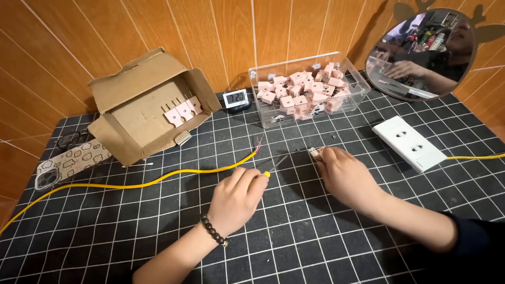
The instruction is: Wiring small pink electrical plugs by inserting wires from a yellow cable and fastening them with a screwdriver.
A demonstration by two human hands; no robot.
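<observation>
We see the left hand (235,199) curled closed around a small screwdriver (274,166) with a yellow handle, its thin shaft pointing up and right toward the right hand (344,176). The right hand's fingers are pinched shut on a small pale part (314,153), held just above the tabletop (315,247), which carries a dark mat with a white grid. Taking that small part as our landmark: the screwdriver tip lies just to its left; a yellow cable (158,182) runs away further left, its bare red and dark wire ends (259,143) near the part but not touching it. Behind the part stands a clear plastic bin (357,89) filled with pink pieces. Right of the part lies a white socket plate (409,143), well apart. Far behind and left sits an open cardboard box (147,105), with a small digital display (235,99) between it and the bin. A round mirror (421,52) leans behind and right.
</observation>
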